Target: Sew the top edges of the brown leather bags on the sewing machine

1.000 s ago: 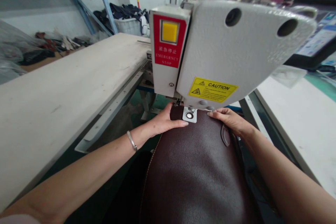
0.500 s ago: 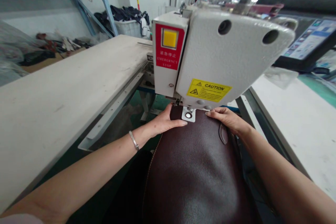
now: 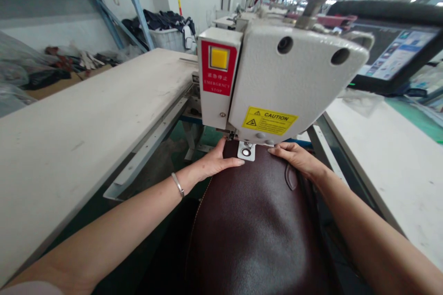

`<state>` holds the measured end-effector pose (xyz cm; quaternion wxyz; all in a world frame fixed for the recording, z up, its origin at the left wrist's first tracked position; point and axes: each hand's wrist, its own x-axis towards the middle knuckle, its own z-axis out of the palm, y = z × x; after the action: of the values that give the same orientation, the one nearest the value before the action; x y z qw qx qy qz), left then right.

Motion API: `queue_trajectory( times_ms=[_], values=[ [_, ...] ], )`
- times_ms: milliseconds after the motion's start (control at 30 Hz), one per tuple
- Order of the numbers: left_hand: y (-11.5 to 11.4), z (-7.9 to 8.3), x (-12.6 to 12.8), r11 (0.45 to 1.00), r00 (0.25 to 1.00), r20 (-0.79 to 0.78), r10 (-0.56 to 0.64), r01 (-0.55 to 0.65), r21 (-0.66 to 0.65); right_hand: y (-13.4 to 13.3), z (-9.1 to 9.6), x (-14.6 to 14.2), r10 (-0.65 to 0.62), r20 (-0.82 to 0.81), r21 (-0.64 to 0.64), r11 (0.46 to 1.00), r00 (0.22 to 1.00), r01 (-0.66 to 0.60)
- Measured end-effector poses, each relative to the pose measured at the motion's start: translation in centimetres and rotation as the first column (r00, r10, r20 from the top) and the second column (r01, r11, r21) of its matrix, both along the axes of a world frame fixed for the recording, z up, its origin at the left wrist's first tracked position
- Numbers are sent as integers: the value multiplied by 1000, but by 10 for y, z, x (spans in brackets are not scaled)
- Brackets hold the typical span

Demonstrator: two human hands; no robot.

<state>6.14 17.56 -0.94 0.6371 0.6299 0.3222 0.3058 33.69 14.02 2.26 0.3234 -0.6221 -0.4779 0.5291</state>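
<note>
A dark brown leather piece (image 3: 249, 212), seemingly a bag body with stitching along its left edge, runs from the lower middle of the view up under the sewing machine head (image 3: 290, 78). Against its top lies a small metal presser plate (image 3: 246, 151) with a round hole. My left hand (image 3: 221, 159) grips the leather's left side, thumb on top close to the plate, other fingers hidden behind. At the right, my right hand (image 3: 294, 154) pinches the leather's upper edge beside the machine. A leather loop (image 3: 290, 177) sits below it.
A pale tabletop (image 3: 86, 120) extends along the left, another (image 3: 387, 156) along the right. An emergency stop box (image 3: 219, 78) is fixed to the machine's left side. Behind on the right stands a monitor (image 3: 398, 50). A bin of dark material (image 3: 168, 37) is at the back left.
The view has shifted slightly, so the machine appears a little further left and more of the monitor shows. Both hands keep their hold on the leather.
</note>
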Motion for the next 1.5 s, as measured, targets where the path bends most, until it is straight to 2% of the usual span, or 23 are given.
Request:
queue_trajectory(
  times_ms=[433,567,767,1000,1133,1267,1367,1433,1500],
  values=[
    [-10,13,3,994,997,14,76,-75,-84,9,20,-4,87,94,-197,978,992,-68],
    [-11,13,3,993,996,35,77,-73,-91,13,24,-3,97,71,-224,971,993,-79],
    [-11,11,4,988,995,71,74,-63,-142,14,21,-1,125,21,-153,981,992,-120],
    [-7,7,3,987,995,20,95,-92,-135,15,21,-7,29,2,-104,994,1000,-28],
    [0,3,7,992,993,57,103,-99,-77,20,15,-4,44,-13,-64,997,999,-45],
    [3,-1,17,992,990,68,122,-124,33,21,17,3,10,22,-16,1000,1000,-9],
    [-6,-4,21,990,990,70,124,-128,66,13,25,4,30,26,-122,992,999,-27],
    [-16,-4,18,989,989,57,140,-142,41,7,30,2,67,32,-221,974,997,-58],
    [-26,-3,11,988,986,69,153,-154,16,3,32,-2,93,32,-260,962,995,-81]
  ],
)
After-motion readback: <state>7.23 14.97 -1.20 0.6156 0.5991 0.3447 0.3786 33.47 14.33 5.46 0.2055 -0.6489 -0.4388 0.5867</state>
